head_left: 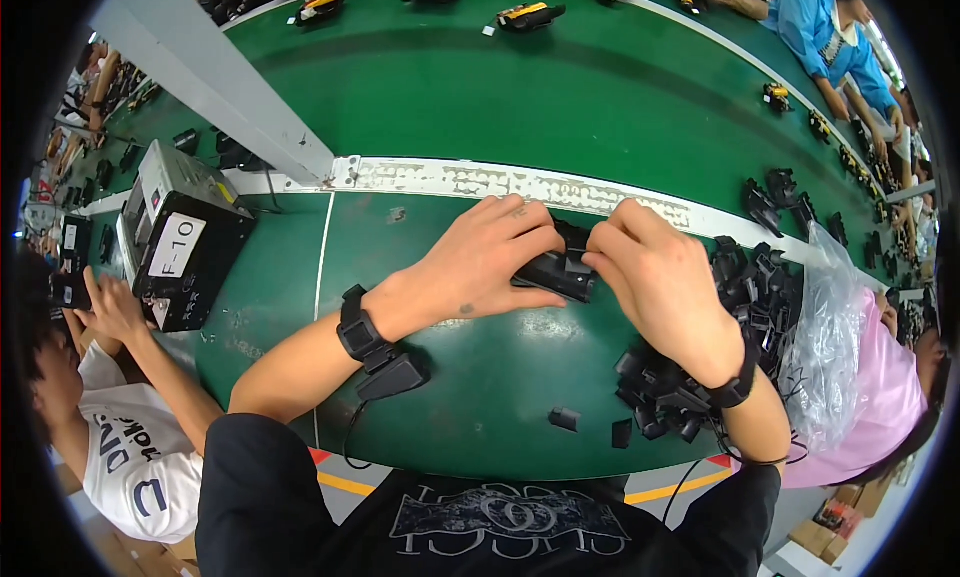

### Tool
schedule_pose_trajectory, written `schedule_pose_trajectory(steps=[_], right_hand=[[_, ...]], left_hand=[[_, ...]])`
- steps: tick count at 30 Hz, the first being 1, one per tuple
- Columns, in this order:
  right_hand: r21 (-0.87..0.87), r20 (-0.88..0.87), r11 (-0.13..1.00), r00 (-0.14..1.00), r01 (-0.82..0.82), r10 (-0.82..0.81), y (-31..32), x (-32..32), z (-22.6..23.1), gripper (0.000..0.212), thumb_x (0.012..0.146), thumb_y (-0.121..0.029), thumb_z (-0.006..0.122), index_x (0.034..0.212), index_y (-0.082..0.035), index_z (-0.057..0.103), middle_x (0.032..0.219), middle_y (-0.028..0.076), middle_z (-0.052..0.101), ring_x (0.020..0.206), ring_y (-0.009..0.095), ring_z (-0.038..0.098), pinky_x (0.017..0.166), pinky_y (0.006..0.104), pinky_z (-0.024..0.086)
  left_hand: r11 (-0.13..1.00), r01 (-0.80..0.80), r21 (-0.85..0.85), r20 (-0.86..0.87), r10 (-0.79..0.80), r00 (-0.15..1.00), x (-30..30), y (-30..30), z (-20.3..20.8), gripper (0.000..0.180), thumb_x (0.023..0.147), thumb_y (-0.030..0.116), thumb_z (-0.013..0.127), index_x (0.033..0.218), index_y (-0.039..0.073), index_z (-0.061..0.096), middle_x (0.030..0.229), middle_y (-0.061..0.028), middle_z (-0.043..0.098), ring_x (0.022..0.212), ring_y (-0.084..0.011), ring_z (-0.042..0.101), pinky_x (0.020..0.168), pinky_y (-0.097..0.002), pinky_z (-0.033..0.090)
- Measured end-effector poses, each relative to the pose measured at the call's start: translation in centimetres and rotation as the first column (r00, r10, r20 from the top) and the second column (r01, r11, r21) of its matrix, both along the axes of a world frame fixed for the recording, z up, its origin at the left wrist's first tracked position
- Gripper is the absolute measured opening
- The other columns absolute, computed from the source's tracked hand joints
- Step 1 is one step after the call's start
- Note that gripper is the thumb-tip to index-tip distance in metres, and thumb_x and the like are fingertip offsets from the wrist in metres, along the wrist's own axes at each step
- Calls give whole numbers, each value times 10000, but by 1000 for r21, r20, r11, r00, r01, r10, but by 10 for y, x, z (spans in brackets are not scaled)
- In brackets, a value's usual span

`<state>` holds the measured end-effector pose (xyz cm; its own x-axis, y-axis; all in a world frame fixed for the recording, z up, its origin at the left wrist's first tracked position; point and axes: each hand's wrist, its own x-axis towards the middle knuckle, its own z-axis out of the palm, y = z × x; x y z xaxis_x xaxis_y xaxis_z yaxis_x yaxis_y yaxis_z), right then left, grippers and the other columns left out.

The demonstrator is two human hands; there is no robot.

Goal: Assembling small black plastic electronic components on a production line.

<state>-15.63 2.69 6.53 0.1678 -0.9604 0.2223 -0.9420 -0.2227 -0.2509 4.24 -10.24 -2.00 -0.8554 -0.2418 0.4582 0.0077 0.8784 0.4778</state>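
Note:
Between my two hands, above the green worktable (470,377), is a black moulded plastic part (558,275). My left hand (490,257) grips its left side, thumb below and fingers over the top. At its right end, my right hand (650,272) is closed with bent fingers pressed on the part; whether a second small piece is pinched there is hidden. Two small black plastic pieces lie nearer to me, one piece (565,418) left of the other (622,434). Right of my right hand spreads a heap of small black plastic pieces (760,297).
A clear plastic bag (830,327) stands beside the heap. A black and white box (185,237) and a grey post (225,77) are at left. Beyond the white rail (500,182), a green conveyor (600,97) carries black-and-yellow assemblies. People sit close on both sides.

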Motion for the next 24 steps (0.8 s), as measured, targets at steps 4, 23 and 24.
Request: schedule_pose_trajectory(steps=[4,23,24], right_hand=[[3,78,1000,997,6,-7,3,4,-15,151,896,-78,773,957,-52,638,944,99,565,831,331,652,687,451,545],[122,-85,992,996,-23,34,-4,16,-3,147,869,-15,731,933,-8,599,967,149,554,900,385,626,741,494,524],[120,-104,993,994,-25,37,-4,16,-3,150,863,-10,734,933,-4,601,966,152,557,899,388,628,740,493,523]], left_hand=[[998,-50,-45,6,51,999,0,0,2,506,757,412,914,1076,100,675,1033,-60,606,961,-296,594,847,-413,492],[995,-38,-95,-91,29,995,8,6,-5,607,805,472,860,1257,132,639,1064,-59,554,978,-254,572,837,-396,432],[992,-42,-121,-97,31,995,8,7,-6,603,806,474,859,1260,141,642,1066,-58,553,976,-250,574,829,-394,425]])
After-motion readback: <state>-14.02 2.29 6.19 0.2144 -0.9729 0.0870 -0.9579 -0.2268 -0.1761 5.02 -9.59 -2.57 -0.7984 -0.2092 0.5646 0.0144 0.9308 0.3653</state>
